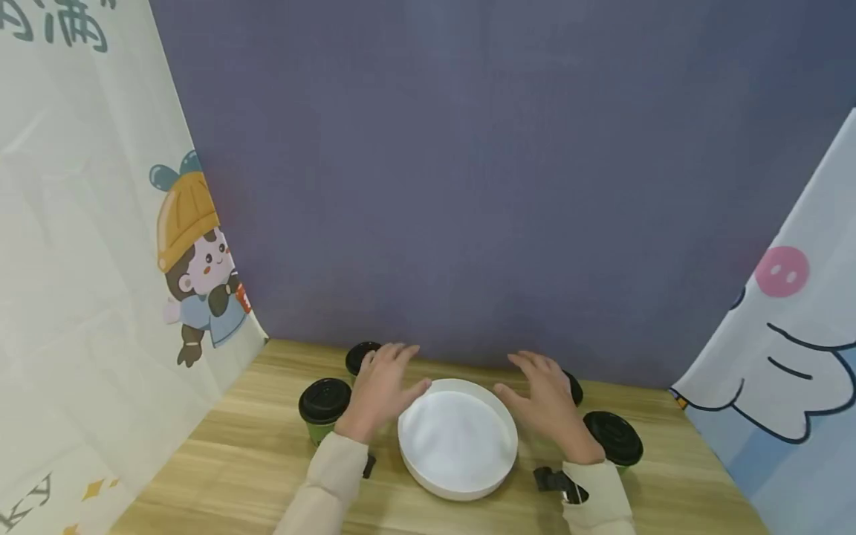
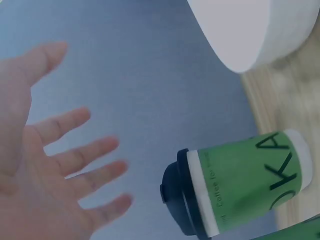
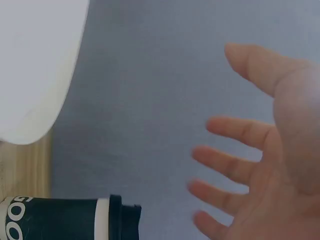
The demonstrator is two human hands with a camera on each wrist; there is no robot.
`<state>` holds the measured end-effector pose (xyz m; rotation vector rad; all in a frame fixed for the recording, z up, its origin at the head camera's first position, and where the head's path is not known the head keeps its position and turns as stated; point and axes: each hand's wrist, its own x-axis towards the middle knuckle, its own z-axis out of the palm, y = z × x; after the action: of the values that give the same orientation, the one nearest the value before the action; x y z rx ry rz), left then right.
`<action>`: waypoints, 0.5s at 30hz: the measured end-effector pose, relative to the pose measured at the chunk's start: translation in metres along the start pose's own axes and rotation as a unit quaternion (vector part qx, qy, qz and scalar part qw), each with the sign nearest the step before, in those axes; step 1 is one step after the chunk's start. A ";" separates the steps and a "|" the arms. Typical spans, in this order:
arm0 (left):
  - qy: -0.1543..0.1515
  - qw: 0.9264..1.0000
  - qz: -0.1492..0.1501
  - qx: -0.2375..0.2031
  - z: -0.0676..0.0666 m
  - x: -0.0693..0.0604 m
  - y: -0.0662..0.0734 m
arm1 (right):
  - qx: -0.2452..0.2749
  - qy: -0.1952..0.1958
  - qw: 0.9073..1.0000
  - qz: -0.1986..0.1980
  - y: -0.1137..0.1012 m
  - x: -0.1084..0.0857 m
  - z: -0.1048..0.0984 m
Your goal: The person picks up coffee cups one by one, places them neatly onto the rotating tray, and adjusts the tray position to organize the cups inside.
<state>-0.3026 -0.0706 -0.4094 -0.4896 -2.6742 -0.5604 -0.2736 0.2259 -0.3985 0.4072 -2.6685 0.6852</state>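
A round white dish (image 1: pixel 458 444) with a low rim sits on the table between my two hands. My left hand (image 1: pixel 383 388) is raised at the dish's left, fingers spread and holding nothing. A green paper cup (image 2: pixel 245 182) with a black lid stands near this hand. Opposite it, my right hand (image 1: pixel 547 401) is lifted at the dish's right, its fingers apart and grasping nothing. In the right wrist view a dark cup (image 3: pixel 65 218) with a pale band and black lid stands below the fingers. Both hands appear above the table, apart from the dish.
On the left are a nearer green cup (image 1: pixel 324 407) and a farther black-lidded cup (image 1: pixel 361 357). To the right, a black-lidded cup (image 1: pixel 613 438) stands beside the right wrist, with another lid (image 1: pixel 573 388) partly hidden behind the hand. A grey-blue backdrop (image 1: pixel 455 186) rises behind the wooden table (image 1: pixel 221 461).
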 end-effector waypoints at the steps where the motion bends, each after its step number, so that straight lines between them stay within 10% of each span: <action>1: 0.004 1.000 0.006 -0.013 0.001 -0.003 0.000 | 0.013 -0.001 1.000 0.000 0.002 -0.002 -0.003; 15: -0.045 0.995 -0.001 -0.093 0.028 -0.021 -0.021 | 0.095 -0.007 0.994 0.055 0.034 -0.014 -0.035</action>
<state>-0.3002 -0.0816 -0.4485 -0.5773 -2.7200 -0.8116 -0.2642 0.2742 -0.3894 0.3176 -2.6643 0.9767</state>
